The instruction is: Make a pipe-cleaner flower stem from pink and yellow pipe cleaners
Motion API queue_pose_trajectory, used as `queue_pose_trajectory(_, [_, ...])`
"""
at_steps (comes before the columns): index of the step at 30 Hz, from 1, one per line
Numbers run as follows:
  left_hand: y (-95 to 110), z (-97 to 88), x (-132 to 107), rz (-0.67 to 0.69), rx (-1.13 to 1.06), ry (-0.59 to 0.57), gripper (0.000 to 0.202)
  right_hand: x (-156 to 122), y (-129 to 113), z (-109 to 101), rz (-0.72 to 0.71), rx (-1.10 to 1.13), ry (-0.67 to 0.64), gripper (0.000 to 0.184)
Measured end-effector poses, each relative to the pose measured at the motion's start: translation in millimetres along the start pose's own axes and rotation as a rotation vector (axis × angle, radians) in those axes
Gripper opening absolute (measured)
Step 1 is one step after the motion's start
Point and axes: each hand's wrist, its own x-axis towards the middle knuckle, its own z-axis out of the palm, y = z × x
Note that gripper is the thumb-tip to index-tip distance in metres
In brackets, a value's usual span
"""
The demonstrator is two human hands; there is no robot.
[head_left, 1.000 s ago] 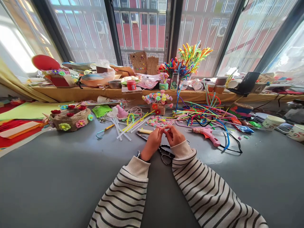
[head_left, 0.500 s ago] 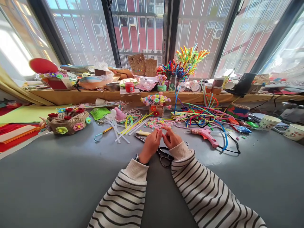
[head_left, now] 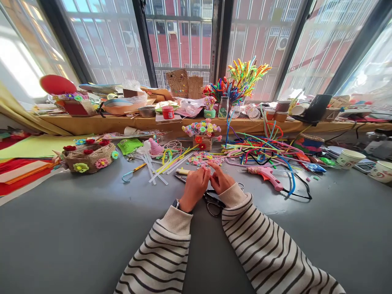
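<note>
My left hand (head_left: pixel 196 184) and my right hand (head_left: pixel 220 179) meet at the fingertips above the middle of the grey table. Both are closed in a pinch; whatever lies between the fingers is too small and hidden to name. Beneath them rests a pair of scissors (head_left: pixel 214 204), its dark handles showing between my wrists and its blades pointing left. Just beyond my fingertips spreads a pile of small pastel pieces (head_left: pixel 203 158). Behind that stands a little woven basket of colourful flowers (head_left: pixel 202 134). A pale yellow stick (head_left: pixel 183 172) lies left of my fingers.
To the right lies a pink glue gun (head_left: pixel 268 176) with a black cord, before a heap of pipe cleaners (head_left: pixel 260 147). Clear glue sticks (head_left: pixel 154 169) and a crochet hook (head_left: pixel 131 173) are on the left, near a flower-trimmed woven basket (head_left: pixel 88 159). Paper cups (head_left: pixel 349 158) stand far right.
My hands stay together in nearly the same place, with only slight finger movement. The whole view has shifted a little; nothing on the table has visibly moved.
</note>
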Motion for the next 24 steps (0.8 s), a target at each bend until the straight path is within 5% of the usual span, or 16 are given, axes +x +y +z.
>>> queue_pose_trajectory(11, [-7, -4.3, 0, -0.039, 0.019, -0.079, 0.028, -1, -5, -9, -0.132, -0.091, -0.095, 0.041])
queue_pose_trajectory(18, [-5, -12.0, 0, 0.049, 0.081, -0.206, 0.029, 0, -4, -5, -0.061, -0.107, -0.134, 0.040])
queue_pose_trajectory(24, [-6, -15.5, -2, 0.075, 0.076, -0.184, 0.034, 1, -2, -3, 0.010, -0.153, -0.166, 0.037])
